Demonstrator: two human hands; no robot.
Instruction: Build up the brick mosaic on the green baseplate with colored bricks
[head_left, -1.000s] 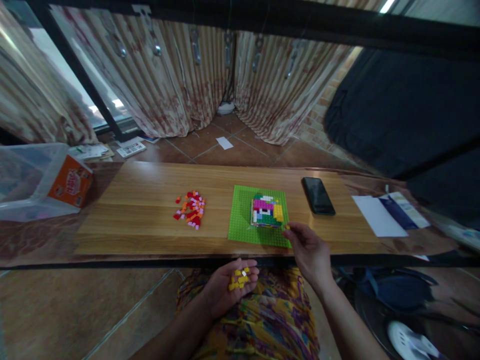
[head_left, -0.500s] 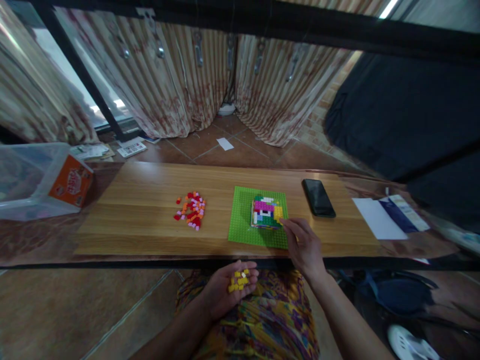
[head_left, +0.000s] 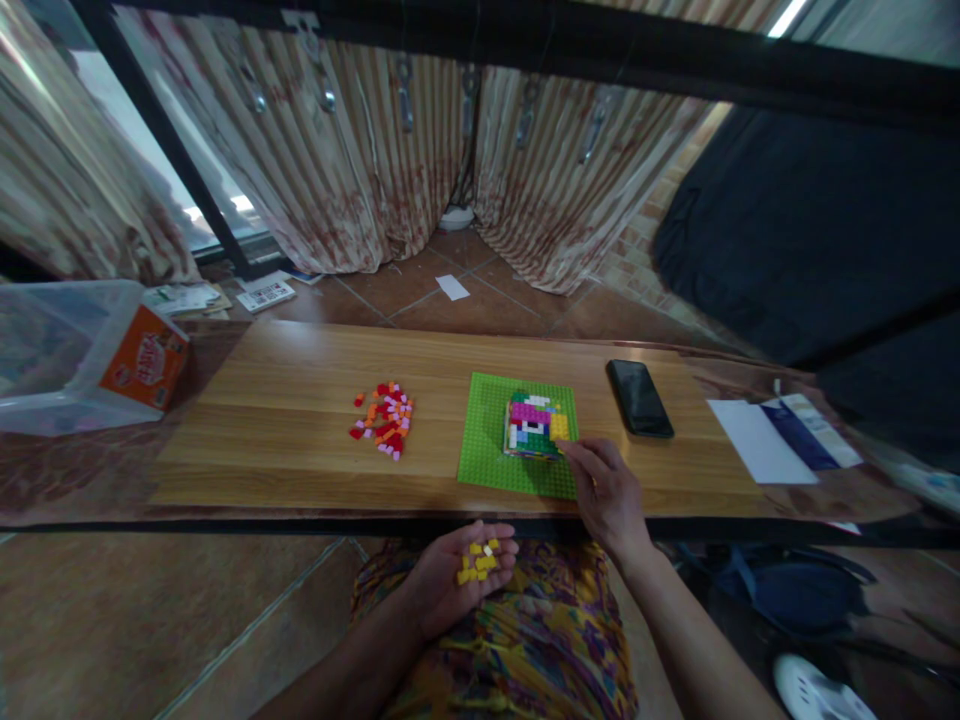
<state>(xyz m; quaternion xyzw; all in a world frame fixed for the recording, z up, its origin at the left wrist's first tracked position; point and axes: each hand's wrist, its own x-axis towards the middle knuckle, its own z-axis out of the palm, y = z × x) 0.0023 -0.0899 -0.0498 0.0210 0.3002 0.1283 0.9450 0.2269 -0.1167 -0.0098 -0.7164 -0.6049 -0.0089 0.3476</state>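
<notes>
My left hand (head_left: 465, 575) is palm up over my lap, cupped under several small yellow toy bricks (head_left: 480, 562) and a whitish one. My right hand (head_left: 607, 495) reaches over the near right edge of the green baseplate (head_left: 481, 430). Its thumb and forefinger pinch a small yellow brick (head_left: 559, 443), mostly covered by the fingertips, at the right front corner of a block build (head_left: 531, 425). That build stands on the baseplate, with pink, white, green, blue and yellow bricks on top. Another speck of yellow shows inside the right hand.
Loose red, orange and pink bricks (head_left: 386, 420) lie left of the baseplate on the wooden board (head_left: 262, 420). A black phone (head_left: 639, 398) rests to the right, with papers (head_left: 761, 440) beyond it. At the far left stands a clear plastic bin (head_left: 67, 350) with an orange label.
My right fingertips have shifted very slightly left along the build's corner. The left hand keeps its place with the yellow bricks. The whole view has moved slightly.
</notes>
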